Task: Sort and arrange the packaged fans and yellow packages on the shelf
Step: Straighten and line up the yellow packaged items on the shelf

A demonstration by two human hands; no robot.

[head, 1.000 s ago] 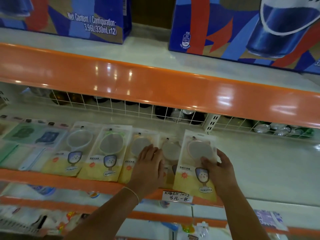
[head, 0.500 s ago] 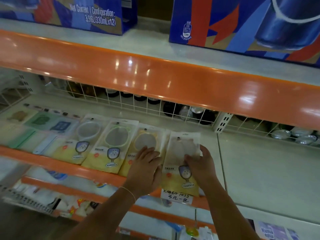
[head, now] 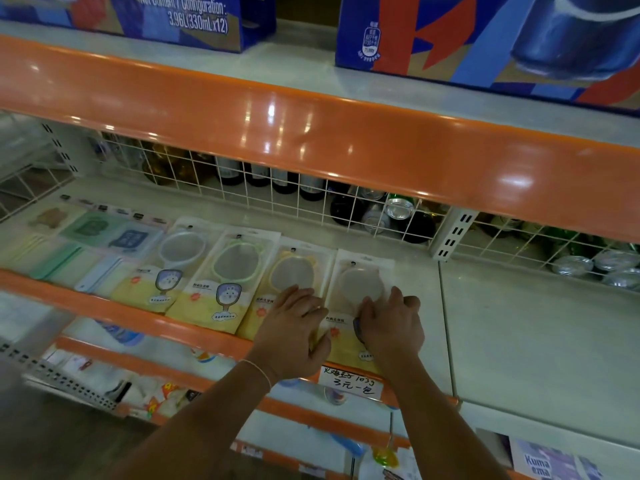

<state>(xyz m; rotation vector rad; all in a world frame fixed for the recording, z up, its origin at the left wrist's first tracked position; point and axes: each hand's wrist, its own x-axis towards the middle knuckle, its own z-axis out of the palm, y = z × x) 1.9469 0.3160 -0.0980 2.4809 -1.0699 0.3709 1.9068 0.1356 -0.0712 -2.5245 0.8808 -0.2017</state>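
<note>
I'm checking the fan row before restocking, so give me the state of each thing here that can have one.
Left hand: flat, fingers resting on the third fan pack.
Right hand: fingers pressing on the rightmost fan pack.
Rightmost fan pack: lying flat, in line with the row.
Two left fan packs: flat, sealed, untouched.
Price tag: fixed on the shelf edge.
</note>
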